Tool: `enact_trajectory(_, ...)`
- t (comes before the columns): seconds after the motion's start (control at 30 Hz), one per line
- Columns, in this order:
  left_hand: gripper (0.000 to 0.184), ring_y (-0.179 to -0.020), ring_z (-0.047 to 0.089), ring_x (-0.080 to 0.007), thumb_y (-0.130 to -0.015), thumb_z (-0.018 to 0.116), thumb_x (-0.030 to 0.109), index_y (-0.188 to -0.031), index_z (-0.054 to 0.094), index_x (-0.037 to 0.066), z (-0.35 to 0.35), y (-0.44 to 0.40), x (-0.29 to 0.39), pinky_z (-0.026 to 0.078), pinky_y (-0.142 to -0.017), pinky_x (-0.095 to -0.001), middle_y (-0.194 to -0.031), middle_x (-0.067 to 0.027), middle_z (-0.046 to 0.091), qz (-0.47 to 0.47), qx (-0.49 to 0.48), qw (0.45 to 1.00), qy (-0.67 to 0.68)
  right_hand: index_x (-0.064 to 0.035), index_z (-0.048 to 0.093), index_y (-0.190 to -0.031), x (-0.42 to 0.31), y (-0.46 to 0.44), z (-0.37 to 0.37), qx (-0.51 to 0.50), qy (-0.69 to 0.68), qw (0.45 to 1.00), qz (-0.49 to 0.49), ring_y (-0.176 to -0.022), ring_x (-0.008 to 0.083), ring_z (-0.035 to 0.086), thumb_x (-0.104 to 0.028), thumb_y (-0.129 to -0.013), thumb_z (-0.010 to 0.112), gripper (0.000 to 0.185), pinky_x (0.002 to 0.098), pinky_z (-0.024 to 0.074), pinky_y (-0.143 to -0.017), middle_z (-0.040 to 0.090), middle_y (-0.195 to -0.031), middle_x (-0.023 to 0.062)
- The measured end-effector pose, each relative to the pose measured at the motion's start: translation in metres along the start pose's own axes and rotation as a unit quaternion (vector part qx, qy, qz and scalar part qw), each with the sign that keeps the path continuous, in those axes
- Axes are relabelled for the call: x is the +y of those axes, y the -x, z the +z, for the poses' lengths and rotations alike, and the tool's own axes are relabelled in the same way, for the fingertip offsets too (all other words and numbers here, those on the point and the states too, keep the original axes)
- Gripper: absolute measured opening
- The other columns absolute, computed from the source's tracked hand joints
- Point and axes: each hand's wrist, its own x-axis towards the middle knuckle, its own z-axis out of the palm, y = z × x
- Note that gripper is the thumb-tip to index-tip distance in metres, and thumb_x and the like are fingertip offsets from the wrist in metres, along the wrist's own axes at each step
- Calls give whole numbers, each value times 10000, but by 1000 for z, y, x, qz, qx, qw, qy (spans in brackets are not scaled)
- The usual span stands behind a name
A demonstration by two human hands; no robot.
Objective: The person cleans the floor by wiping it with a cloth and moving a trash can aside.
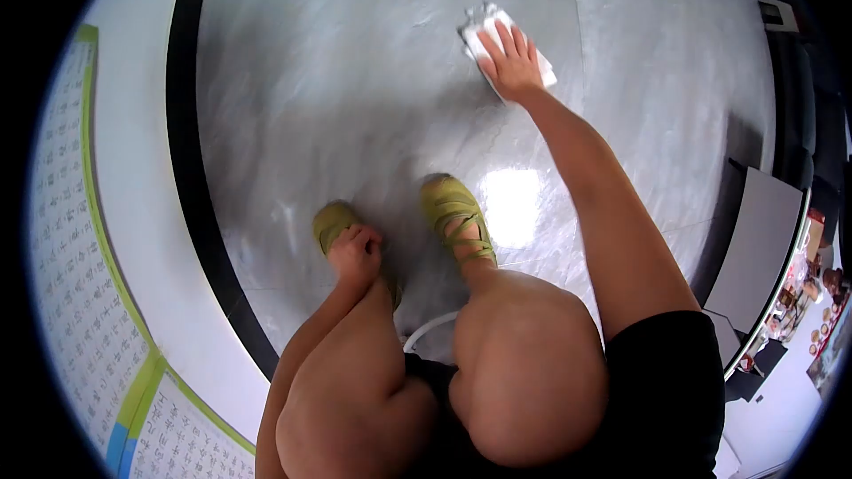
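Note:
My right hand (512, 62) lies flat on a folded white cloth (543, 69), palm down with its fingers spread. It presses the cloth against the glossy grey floor (355, 62), in front of my feet. The cloth's far edge looks greyish and crumpled. My left hand (355, 254) is closed in a loose curl beside my left shin, just over the olive-green shoe (332, 218). Whether those curled fingers hold anything is hidden. The other olive-green shoe (454, 208), with crossed straps, is planted on the floor to the right.
At left, a black baseboard (185, 124) runs along a white wall bearing green-edged sheets of characters (67, 239). Grey-topped furniture (754, 235) and a cluttered surface (803, 288) stand at right. Under me shows a curved white rim (430, 326). Light reflects brightly off the floor.

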Motion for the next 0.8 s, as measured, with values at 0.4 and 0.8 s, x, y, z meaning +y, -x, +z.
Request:
enact_trajectory(0.4, 153, -704, 622, -253, -645, 628, -9, -662, 651, 141, -1, -2, 1, 489, -605, -376, -763, -27, 646, 13, -3, 1000, 13, -221, 424, -1419, -67, 266, -24, -115, -59, 980, 154, -1430, 402, 189, -419, -849, 614, 633, 589, 141, -1130, 226, -1555, 146)
enact_trajectory(0.8, 140, -710, 619, -244, -654, 636, -5, -660, 648, 135, -2, 0, -2, 498, -627, -369, -765, -27, 641, 11, 9, 1000, 24, -245, 227, -1509, 66, 73, 16, 87, -29, 898, 430, -1418, 424, 175, -433, -975, 366, 583, 598, 138, -1119, 185, -1574, 138)
